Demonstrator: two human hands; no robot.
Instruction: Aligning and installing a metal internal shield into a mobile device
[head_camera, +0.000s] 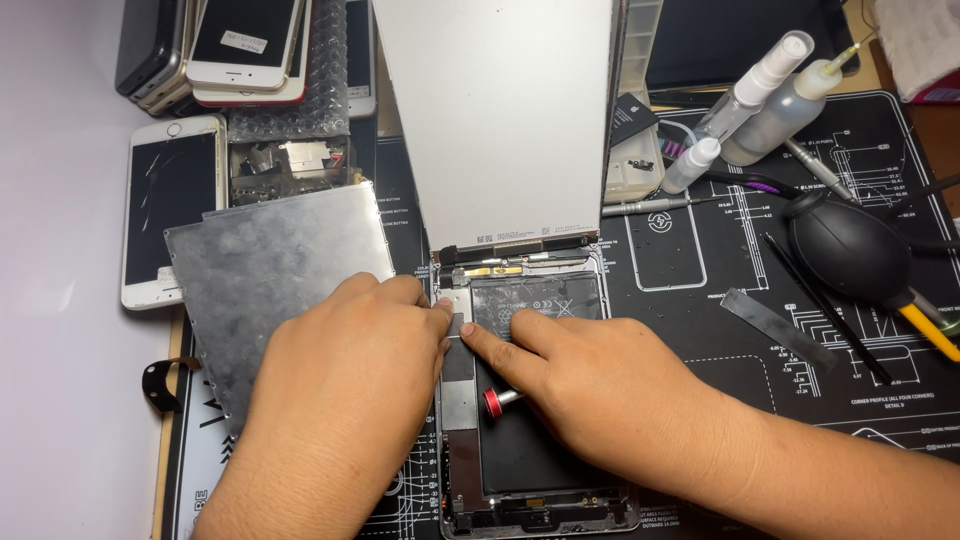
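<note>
An opened tablet (590, 505) lies on the black repair mat, its battery and logic board exposed. Its screen panel (500, 120) is folded up and back, still joined at the top edge. My left hand (345, 385) rests on the tablet's left edge, thumb pressing the narrow metal shield strip (458, 395). My right hand (590, 385) lies over the battery, its index fingertip touching the same strip beside my left thumb. A red-tipped screwdriver (495, 402) lies under my right hand; whether the hand grips it I cannot tell.
A grey metal plate (265, 260) lies left of the tablet. Several phones (170, 200) are stacked at the top left. Spray bottles (760, 95), a black air blower (850, 250), a metal pry blade (775, 325) and thin tools lie on the mat (850, 400) to the right.
</note>
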